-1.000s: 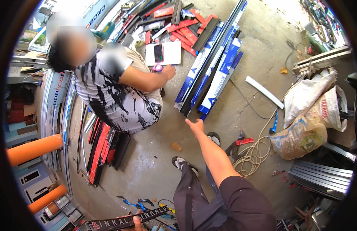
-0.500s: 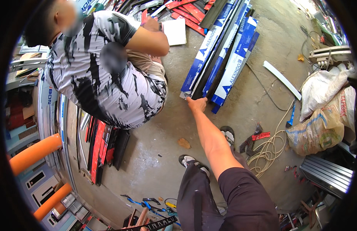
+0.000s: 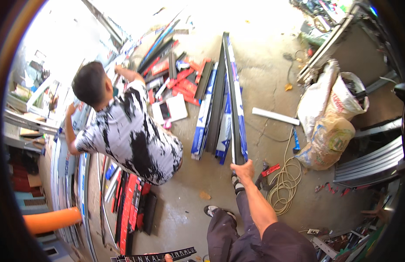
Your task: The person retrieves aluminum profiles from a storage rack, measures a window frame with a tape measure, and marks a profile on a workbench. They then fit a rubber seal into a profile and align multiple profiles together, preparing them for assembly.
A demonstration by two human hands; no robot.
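My right hand (image 3: 243, 170) is closed around the near end of a long metal profile (image 3: 233, 131), dark on one face and covered with blue-and-white film along its side. That end is off the floor, and the far end points away from me. Left of it, more dark profiles (image 3: 215, 109) in similar film lie on the concrete. At the lower edge, fingers of my left hand (image 3: 168, 258) show against a black strip (image 3: 183, 253) with pale lettering; most of this hand is cut off.
A co-worker (image 3: 128, 131) in a black-and-white shirt crouches on the left. Red and black profiles (image 3: 130, 205) lie behind them, with red offcuts (image 3: 183, 83) farther ahead. On the right are coiled cable (image 3: 283, 192), a white strip (image 3: 275, 116), a blue-handled tool (image 3: 296, 139) and filled sacks (image 3: 327, 139).
My right hand has drawn one profile's end up, rightward and nearer, apart from the others. The co-worker's arms have moved out from the white board. My view has tilted farther ahead.
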